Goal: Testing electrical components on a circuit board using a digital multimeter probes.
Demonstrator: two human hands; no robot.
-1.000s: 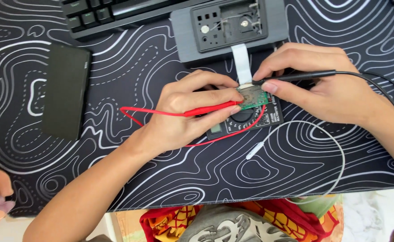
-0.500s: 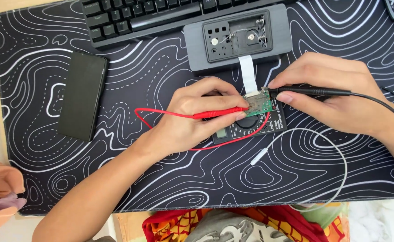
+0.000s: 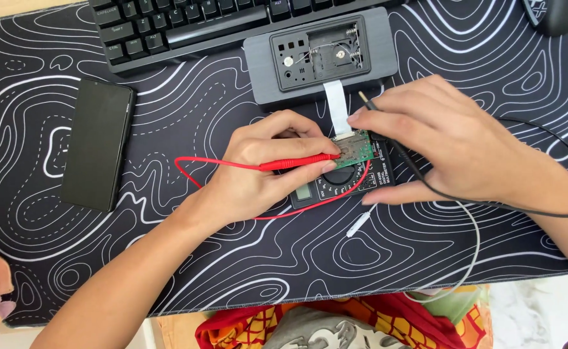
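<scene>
down on the patterned desk mat (image 3: 167,258), both hands meet over a black multimeter (image 3: 355,181) lying near the mat's middle.

my left hand (image 3: 264,171) is curled shut around the red probe (image 3: 300,162), thumb and fingers pinching its handle. the probe's long axis runs nearly level, left to right, tip pointing right onto the small green circuit board (image 3: 355,147). the tip touches the board's left edge. the red lead (image 3: 200,169) leaves the handle's back end, loops left, then sweeps under my wrist back toward the meter.

the board sits on top of the meter's upper part, just above the dial. a white flat ribbon (image 3: 336,106) runs from the board's top edge straight up into the grey device case (image 3: 258,58), which lies open-faced with its long axis across the mat, just below the keyboard (image 3: 187,29).

my right hand (image 3: 452,145) has fingers loosely together, holding the black probe (image 3: 387,132). that probe lies on a diagonal, its metal tip pointing up and left, clear of the board, beside the ribbon. its handle passes under my fingers; the black lead (image 3: 542,210) trails off right below my wrist. my thumb rests along the meter's right lower side.

a dark phone (image 3: 98,143) lies upright-long at the mat's left, well apart. a thin white cable (image 3: 471,258) with a plug end lies below the meter. a mouse (image 3: 558,14) sits at the top right corner.
</scene>
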